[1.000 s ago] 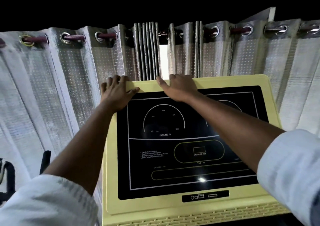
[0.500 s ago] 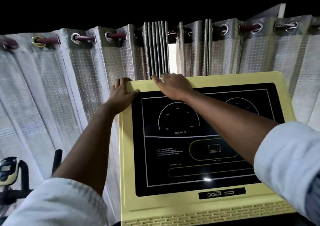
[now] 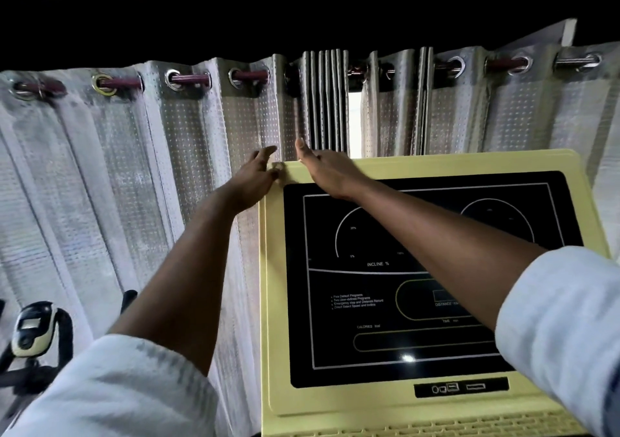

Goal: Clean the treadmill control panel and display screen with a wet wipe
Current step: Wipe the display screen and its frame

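The treadmill control panel (image 3: 273,302) has a pale yellow frame around a black display screen (image 3: 385,306) with white gauge lines and the text "INCLINE %". My right hand (image 3: 330,171) lies flat with straight fingers on the yellow top edge near the upper left corner, its fingertips reaching past the rim. Just off that corner, my left hand (image 3: 255,176) has its fingers stretched toward the curtain and touches the panel's edge. No wet wipe shows in either hand; anything under my right palm is hidden.
Silvery eyelet curtains (image 3: 141,168) on a maroon rod hang close behind and to the left of the panel, with a bright gap (image 3: 355,124) between them. An exercise bike console (image 3: 30,329) and handlebar stand at the lower left.
The view has swung left, so the panel sits further right. My right hand slid left along the top edge to the corner. My left hand released the corner and now reaches out beside it.
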Action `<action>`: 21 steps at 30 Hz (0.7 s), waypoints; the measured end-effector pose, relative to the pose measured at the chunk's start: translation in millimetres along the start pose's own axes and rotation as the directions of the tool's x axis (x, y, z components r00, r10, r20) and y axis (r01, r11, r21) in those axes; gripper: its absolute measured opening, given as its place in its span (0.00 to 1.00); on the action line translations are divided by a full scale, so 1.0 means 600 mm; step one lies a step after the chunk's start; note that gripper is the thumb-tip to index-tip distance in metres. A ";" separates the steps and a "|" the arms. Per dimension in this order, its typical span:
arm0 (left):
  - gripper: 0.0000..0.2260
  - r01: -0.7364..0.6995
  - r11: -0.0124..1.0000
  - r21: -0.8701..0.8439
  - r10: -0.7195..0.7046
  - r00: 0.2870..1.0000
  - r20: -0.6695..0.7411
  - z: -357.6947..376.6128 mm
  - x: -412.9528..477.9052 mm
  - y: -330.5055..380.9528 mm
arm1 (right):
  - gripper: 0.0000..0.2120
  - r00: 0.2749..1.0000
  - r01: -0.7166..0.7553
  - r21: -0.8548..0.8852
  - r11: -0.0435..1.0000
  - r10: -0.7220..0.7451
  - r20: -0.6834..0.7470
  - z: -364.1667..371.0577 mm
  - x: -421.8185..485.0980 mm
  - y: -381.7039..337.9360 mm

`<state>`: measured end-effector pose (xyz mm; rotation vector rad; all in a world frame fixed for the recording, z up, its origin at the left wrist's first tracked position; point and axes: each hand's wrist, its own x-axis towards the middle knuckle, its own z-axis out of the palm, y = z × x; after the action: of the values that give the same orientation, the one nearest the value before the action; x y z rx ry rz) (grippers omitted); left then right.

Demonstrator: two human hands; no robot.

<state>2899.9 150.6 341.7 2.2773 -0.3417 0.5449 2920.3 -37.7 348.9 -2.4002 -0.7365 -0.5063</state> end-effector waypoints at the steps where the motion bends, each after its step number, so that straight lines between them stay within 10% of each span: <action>1: 0.25 -0.041 0.999 0.005 0.041 0.999 -0.023 -0.001 0.003 0.007 | 0.38 1.000 -0.021 0.065 0.998 0.021 0.006 -0.002 -0.002 -0.004; 6: 0.16 -0.071 0.973 0.218 0.080 0.996 -0.033 0.029 0.019 0.041 | 0.23 0.986 0.086 0.268 0.960 -0.043 -0.162 -0.010 0.004 0.017; 9: 0.12 -0.094 0.943 0.320 0.132 0.986 -0.098 0.036 0.016 0.037 | 0.21 0.899 -0.055 -0.138 0.989 -0.011 -0.438 -0.032 0.010 0.074; 12: 0.13 -0.058 0.945 0.321 0.115 0.980 -0.162 0.023 0.014 0.018 | 0.30 0.948 -0.202 -0.444 0.873 0.060 -0.313 -0.047 0.004 0.128; 21: 0.14 -0.051 0.938 0.343 0.099 0.987 -0.123 0.031 0.014 0.053 | 0.34 0.877 -0.274 -0.501 0.821 -0.001 -0.481 -0.020 0.007 0.136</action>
<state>2900.0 114.8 353.8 2.5451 -0.2838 0.8539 2970.5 -99.1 326.9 -2.6515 -0.1954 -1.3333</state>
